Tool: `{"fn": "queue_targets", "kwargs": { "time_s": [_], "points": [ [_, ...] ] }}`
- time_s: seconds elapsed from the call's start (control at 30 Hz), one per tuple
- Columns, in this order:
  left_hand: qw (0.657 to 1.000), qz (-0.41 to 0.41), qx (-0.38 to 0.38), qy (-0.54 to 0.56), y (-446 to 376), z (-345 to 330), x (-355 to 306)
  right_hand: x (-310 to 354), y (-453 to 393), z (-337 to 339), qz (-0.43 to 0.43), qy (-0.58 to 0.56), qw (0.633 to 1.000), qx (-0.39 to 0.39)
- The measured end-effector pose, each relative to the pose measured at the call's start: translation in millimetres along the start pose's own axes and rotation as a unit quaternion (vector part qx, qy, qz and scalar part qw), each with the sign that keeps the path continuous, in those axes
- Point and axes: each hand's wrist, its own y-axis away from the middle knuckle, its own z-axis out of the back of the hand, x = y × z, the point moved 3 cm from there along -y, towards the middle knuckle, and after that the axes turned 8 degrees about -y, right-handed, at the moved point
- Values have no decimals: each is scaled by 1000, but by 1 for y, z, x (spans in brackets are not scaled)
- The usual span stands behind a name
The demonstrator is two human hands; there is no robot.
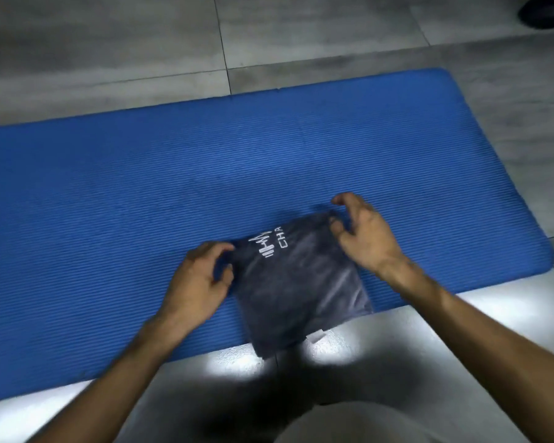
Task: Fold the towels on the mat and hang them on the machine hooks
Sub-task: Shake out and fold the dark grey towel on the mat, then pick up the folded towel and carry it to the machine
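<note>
A dark grey towel [296, 289] with a white logo lies folded into a small rectangle on the blue mat [141, 193]. Its near end hangs over the mat's front edge onto the floor. My left hand [195, 282] sits at the towel's far left corner, with thumb and forefinger loosely curved and their tips at the edge. My right hand [362, 231] hovers over the far right corner with fingers spread and bent, and its thumb touches the cloth. Neither hand plainly grips the towel. No machine hooks are in view.
The mat lies on grey floor tiles [301, 33] and stretches left out of frame. Its right end [538, 251] is rounded. A dark shoe-like object [547, 11] sits at the top right corner. My light-coloured clothing [365, 423] shows at the bottom edge.
</note>
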Motion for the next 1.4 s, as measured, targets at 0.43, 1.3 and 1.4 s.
{"fn": "queue_targets", "kwargs": {
  "time_s": [0.43, 1.3, 1.4],
  "points": [
    [995, -22, 83, -52, 77, -48, -4, 44, 22, -77, 209, 218, 944, 129],
    [997, 68, -29, 8, 18, 584, -234, 497, 5, 413, 40, -149, 976, 156],
    [997, 63, -43, 31, 15, 681, -292, 579, 12, 509, 66, -143, 980, 119]
  ]
}}
